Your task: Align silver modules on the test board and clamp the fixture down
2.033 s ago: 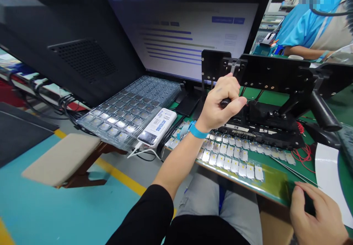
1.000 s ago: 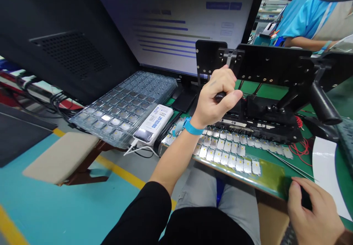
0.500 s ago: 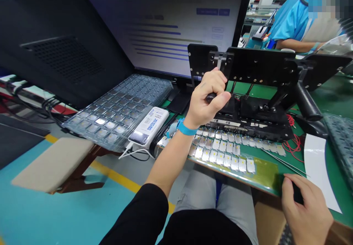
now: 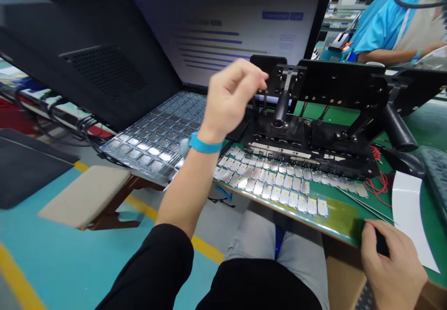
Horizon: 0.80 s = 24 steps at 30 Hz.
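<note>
Left hand's grip [image 4: 230,98] holds nothing: raised and slightly blurred, its fingers loosely curled, it hangs just left of the upright lever handle [image 4: 281,109] of a black metal fixture [image 4: 310,135], touching neither. Right hand's grip [image 4: 393,266] sits at the table's front edge, fingers curled over a dark object [image 4: 382,245] too hidden to identify. Rows of small silver rectangular parts [image 4: 272,186], each with a yellow dot, lie on the green table [image 4: 335,123] directly in front of the fixture. Fine tweezers [image 4: 366,210] lie near the right hand, beside a white sheet [image 4: 407,221]. Stacked clear blister trays [image 4: 153,147] sit left of the fixture, before a monitor [image 4: 216,35].
</note>
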Available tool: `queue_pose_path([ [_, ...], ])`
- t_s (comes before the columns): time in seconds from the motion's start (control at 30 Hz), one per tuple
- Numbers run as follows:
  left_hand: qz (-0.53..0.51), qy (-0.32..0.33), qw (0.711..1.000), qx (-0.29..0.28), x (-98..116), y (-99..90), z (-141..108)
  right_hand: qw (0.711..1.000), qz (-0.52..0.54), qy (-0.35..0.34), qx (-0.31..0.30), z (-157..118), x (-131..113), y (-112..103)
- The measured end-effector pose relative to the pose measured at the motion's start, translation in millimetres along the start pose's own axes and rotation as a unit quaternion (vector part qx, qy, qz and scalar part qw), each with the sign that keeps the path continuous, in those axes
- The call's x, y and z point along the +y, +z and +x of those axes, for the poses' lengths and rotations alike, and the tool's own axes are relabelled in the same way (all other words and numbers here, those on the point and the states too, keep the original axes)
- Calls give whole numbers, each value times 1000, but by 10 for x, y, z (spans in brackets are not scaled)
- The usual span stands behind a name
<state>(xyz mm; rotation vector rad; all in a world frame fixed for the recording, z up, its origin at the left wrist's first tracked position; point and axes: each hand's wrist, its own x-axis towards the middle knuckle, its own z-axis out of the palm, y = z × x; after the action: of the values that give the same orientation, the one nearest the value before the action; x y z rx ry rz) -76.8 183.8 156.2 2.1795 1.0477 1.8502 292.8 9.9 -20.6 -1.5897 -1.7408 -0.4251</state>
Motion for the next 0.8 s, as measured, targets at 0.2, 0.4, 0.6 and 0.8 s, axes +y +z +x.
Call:
queue_pose_path([
  [0.2,245,-253,922,-161,-795,-481,-72,1000,-15,7,-3,-10,6,-1],
  [0.4,312,-372,805,-341,-1357,-329,-422,1000,-18,12,-6,-10,23,-9],
  [0.6,69,-469,839,-268,-1403,-299,-408,998,-37,38,-26,-23,42,-21],
  [0.8,-133,-602,765,-186,-1256,-448,-412,997,-20,61,-36,-20,32,-33],
])
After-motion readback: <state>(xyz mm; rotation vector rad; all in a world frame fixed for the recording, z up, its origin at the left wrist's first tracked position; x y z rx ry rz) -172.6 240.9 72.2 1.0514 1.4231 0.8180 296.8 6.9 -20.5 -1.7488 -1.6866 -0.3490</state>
